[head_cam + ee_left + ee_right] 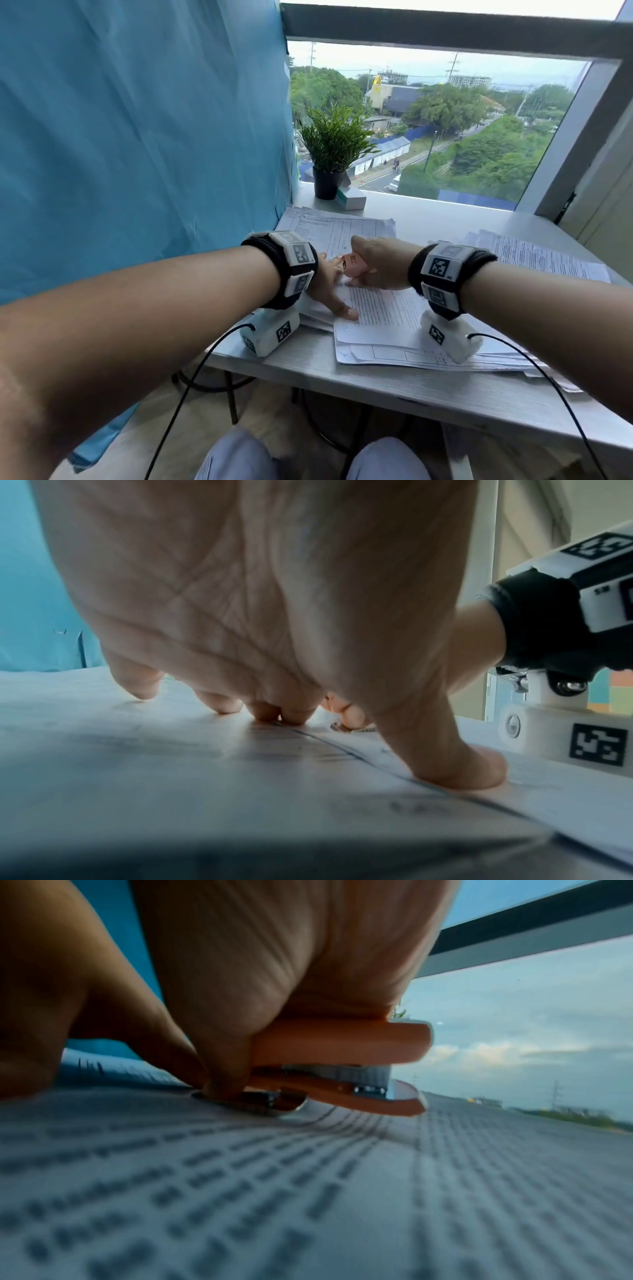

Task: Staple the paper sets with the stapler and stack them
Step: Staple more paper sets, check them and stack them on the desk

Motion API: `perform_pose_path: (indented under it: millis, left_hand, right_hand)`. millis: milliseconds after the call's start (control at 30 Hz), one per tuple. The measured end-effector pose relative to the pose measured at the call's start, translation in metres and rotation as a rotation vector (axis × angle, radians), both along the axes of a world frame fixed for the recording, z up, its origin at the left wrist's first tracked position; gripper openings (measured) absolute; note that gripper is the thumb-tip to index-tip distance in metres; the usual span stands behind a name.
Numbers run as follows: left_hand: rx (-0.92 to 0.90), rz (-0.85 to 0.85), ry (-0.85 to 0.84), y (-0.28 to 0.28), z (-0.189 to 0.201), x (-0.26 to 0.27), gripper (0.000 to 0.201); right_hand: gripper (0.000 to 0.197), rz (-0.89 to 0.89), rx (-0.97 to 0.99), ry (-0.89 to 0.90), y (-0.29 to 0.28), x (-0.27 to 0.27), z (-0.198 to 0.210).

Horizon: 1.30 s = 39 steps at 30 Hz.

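Right hand (pixel 378 265) is curled around a small orange stapler (pixel 354 264), gripping it with the palm over its top; the right wrist view shows the stapler's body (pixel 342 1045) sticking out past the heel of the hand, its mouth low against the printed page, though whether it is pressed fully closed cannot be told. Left hand (pixel 329 289) lies just beside it, fingers straight and spread, the fingertips (pixel 263 712) and thumb pressing down on paper without curling round anything. Under both hands is the printed paper set (pixel 380 315), on top of a loose spread of other sheets on the white table (pixel 376 387). The stapler sits at the set's far left corner, between the two hands, its long axis running roughly left to right across that corner. Judging by this, the stapling squeeze belongs to the right hand, while the left pins the sheets so they stay aligned. More papers (pixel 534 257) lie well apart to the right, another pile (pixel 329 226) beyond the hands, near a potted plant (pixel 330 150)
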<state>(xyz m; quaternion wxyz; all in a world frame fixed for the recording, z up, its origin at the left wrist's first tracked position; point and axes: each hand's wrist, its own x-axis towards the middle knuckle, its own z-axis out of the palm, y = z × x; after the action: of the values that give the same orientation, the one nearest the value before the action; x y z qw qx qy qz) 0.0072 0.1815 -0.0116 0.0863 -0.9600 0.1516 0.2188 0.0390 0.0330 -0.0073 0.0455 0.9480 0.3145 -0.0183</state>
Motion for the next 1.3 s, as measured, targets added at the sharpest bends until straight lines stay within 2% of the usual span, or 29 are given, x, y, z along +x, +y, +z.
perform_pose_path:
  millis: [100,333,500,600,700,767,900,1000,1067,1167,1300]
  left_hand:
    - [-0.028,-0.022,-0.007,0.0,0.004,-0.006,0.101]
    - [-0.022,-0.022,-0.014,-0.005,0.011,-0.014,0.091]
    - [-0.032,-0.106,0.004,-0.008,0.008,-0.012,0.08]
    - [0.002,-0.09,0.018,-0.007,0.007,-0.01,0.085]
    - [0.024,-0.039,-0.007,-0.005,0.009,-0.011,0.098]
    - [0.026,-0.029,-0.009,-0.005,0.009,-0.01,0.102]
    - [0.056,-0.021,-0.003,-0.005,0.007,-0.007,0.104]
    - [0.06,-0.035,-0.013,-0.006,0.008,-0.009,0.103]
    - [0.067,-0.042,-0.022,-0.005,0.007,-0.009,0.107]
    - [0.069,-0.029,-0.012,-0.005,0.005,-0.006,0.113]
    - [0.105,-0.027,0.008,-0.007,0.005,-0.004,0.115]
  right_hand:
    - [0.045,-0.032,-0.003,0.019,0.005,0.002,-0.001]
    - [0.048,0.211,-0.082,-0.282,0.005,-0.007,0.002]
    - [0.039,0.359,-0.073,-0.325,0.005,-0.016,0.002]
    - [0.042,0.173,-0.052,-0.202,0.008,-0.017,-0.001]
    - [0.041,-0.121,0.06,0.097,0.014,-0.009,0.003]
    - [0.038,-0.246,0.147,0.27,0.012,-0.002,0.005]
    - [0.034,-0.371,0.342,0.487,0.002,0.01,0.007]
    - [0.048,-0.418,0.506,0.718,-0.004,0.006,0.01]
    - [0.047,-0.398,0.472,0.737,-0.008,0.004,0.013]
    - [0.033,-0.413,0.391,0.597,-0.016,0.002,0.018]
    - [0.039,-0.451,0.285,0.501,-0.031,0.0,0.024]
